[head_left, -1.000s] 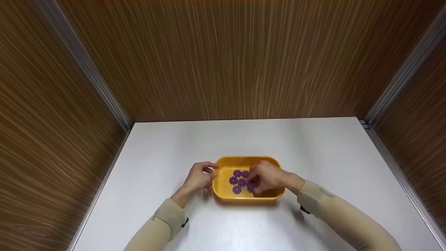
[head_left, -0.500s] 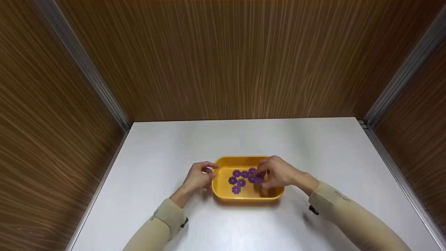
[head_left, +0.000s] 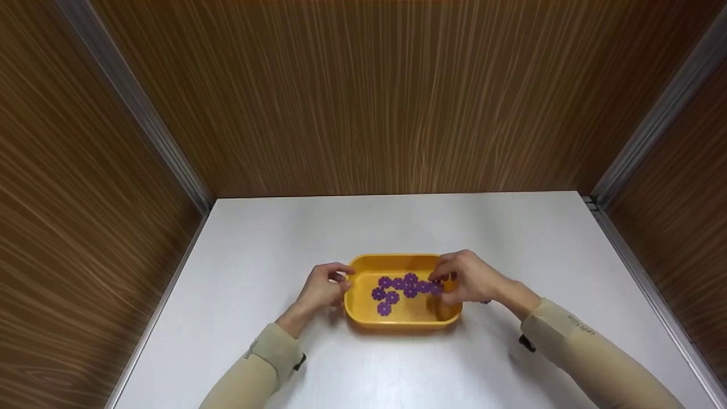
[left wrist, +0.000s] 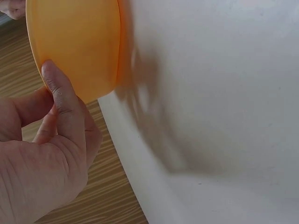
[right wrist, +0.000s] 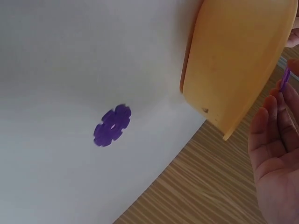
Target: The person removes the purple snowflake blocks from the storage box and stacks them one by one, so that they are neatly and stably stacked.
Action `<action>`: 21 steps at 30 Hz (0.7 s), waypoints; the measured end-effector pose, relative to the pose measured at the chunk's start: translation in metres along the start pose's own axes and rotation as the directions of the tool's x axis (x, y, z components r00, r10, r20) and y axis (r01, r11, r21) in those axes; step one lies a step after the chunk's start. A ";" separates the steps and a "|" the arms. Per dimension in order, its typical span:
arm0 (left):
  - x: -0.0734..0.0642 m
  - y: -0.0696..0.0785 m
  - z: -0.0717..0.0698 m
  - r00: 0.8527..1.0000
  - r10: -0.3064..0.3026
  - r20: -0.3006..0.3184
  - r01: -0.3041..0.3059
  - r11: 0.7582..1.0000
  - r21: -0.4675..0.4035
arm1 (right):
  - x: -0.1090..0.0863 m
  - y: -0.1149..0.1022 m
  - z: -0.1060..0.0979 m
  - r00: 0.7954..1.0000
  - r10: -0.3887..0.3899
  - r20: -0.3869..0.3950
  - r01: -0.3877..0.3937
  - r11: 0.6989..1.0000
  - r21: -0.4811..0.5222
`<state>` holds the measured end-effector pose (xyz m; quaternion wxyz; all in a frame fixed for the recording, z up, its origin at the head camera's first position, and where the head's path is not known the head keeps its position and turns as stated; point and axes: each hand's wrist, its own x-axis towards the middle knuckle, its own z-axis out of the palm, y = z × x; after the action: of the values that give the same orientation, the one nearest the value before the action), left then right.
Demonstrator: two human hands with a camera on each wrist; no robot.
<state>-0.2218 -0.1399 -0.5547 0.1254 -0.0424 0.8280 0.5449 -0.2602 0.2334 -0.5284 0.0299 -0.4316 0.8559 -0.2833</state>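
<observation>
A yellow plastic tray (head_left: 403, 325) stands on the white table, with several purple flower-shaped notched discs (head_left: 392, 297) lying flat inside in a zigzag group. At the tray's left end, my left hand (head_left: 324, 287) pinches the rim; the left wrist view shows the fingers (left wrist: 58, 84) against the tray's end wall. Over the right end, my right hand (head_left: 468, 278) pinches a purple notched disc (right wrist: 285, 78) between thumb and fingers, level with the end of the group. Whether the discs are joined or only touching I cannot tell.
One loose purple disc (right wrist: 112, 126) lies on the table (head_left: 363, 369) just right of the tray, partly hidden below my right wrist in the head view. Brown wood-grain panels (head_left: 397, 113) close off the back and both sides.
My right hand has moved right, from the tray's middle to its right end, uncovering more purple discs. A disc beside the tray now shows. My left hand has hardly moved.
</observation>
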 end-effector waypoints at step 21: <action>0.001 -0.003 0.002 1.000 -0.003 -0.009 0.003 1.000 0.009 | -0.043 0.024 -0.005 0.983 0.018 -0.185 -0.005 0.997 0.074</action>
<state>-0.2215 -0.1390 -0.5580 0.1225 -0.0454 0.8309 0.5409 -0.2519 0.2794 -0.5450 -0.0328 -0.3969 0.8466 -0.3532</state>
